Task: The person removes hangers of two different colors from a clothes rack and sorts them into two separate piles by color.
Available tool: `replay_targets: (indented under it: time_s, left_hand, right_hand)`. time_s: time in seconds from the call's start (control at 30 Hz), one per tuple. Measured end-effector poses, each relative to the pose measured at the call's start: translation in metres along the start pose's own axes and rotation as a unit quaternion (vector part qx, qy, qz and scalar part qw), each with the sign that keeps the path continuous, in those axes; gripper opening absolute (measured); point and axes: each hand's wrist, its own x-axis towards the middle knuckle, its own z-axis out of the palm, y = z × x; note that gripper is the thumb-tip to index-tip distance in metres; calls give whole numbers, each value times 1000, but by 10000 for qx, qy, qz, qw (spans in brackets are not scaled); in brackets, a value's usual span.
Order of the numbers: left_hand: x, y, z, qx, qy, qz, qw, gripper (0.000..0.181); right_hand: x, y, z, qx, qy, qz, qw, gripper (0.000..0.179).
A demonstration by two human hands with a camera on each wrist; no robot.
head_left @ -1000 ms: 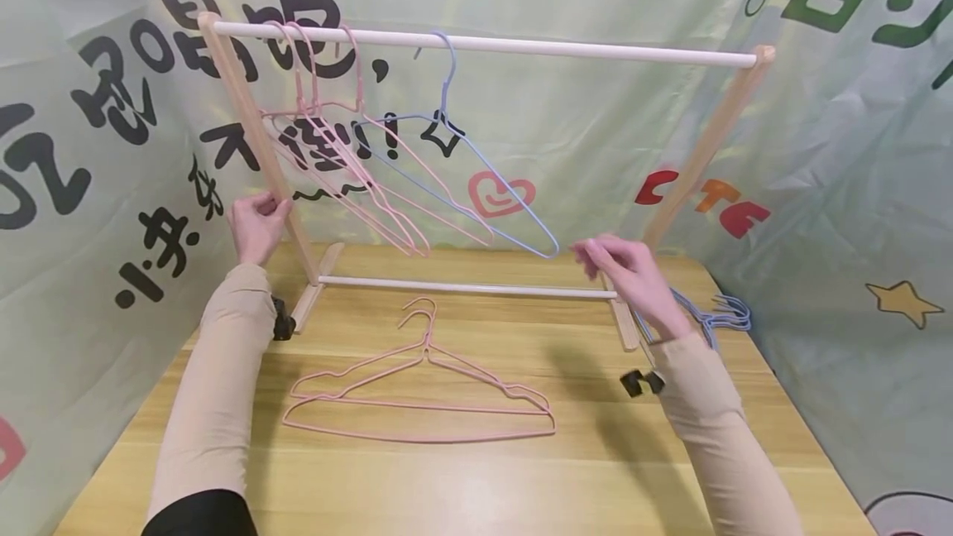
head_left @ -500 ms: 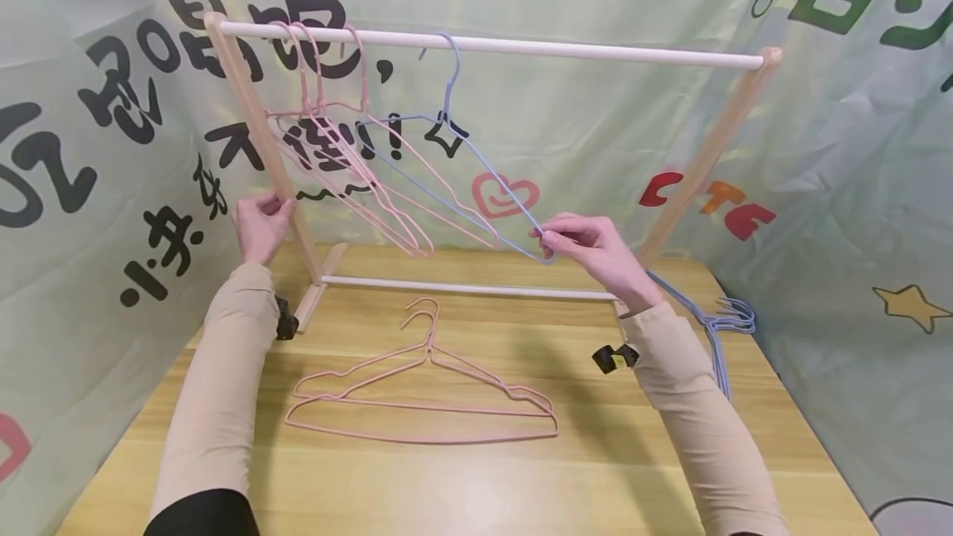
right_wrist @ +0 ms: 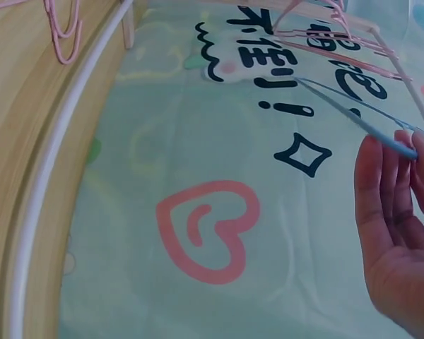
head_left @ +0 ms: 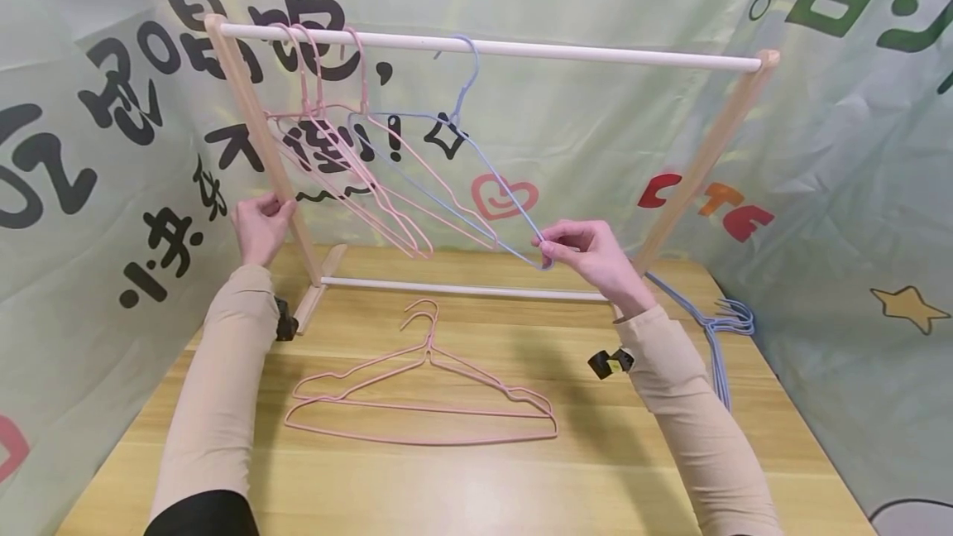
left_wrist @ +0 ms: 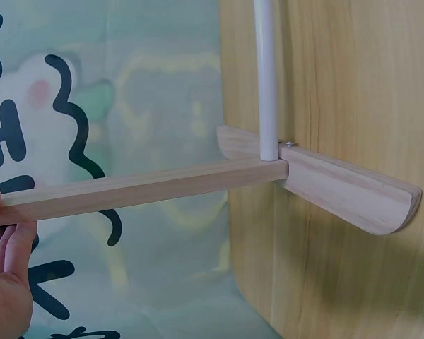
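In the head view, my left hand (head_left: 260, 230) grips the left wooden post (head_left: 249, 106) of a small clothes rack; thumb and fingers lie on either side of the post (left_wrist: 148, 185) in the left wrist view. My right hand (head_left: 591, 256) pinches the lower right corner of a blue clothes hanger (head_left: 455, 117), whose hook hangs over the white top rail (head_left: 596, 50). To its left on that rail hang several pink hangers (head_left: 363, 93). The right wrist view has the blue hanger (right_wrist: 367, 127) between thumb and fingertips.
Two pink hangers (head_left: 428, 346) lie overlapping on the wooden table (head_left: 476, 495) in front of the rack. A bunch of blue hangers (head_left: 718, 323) lies at the right, partly behind my right arm. A white lower bar (head_left: 462, 289) joins the rack's feet. Printed cloth hangs around the table.
My right hand has moved left and taken hold of the blue hanger's corner. The hanger's hook has slid a little to the right along the rail. My left hand stays on the post.
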Motion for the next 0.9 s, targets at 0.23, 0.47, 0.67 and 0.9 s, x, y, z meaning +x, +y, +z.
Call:
replay_targets:
  time_s: [0.23, 0.47, 0.67, 0.9]
  left_hand:
    - [-1, 1, 0, 56, 31, -34, 10000, 36]
    - [-2, 3, -1, 63, 18, -23, 10000, 36]
    - [-2, 3, -1, 11, -1, -7, 10000, 37]
    - [-2, 2, -1, -57, -6, -9, 10000, 37]
  right_hand:
    - [0, 6, 5, 177, 349, 266, 9989, 11]
    - [-2, 12, 8, 201, 626, 207, 9976, 12]
    - [-2, 16, 12, 160, 776, 122, 9968, 19]
    - [-2, 20, 19, 269, 905, 50, 9955, 23]
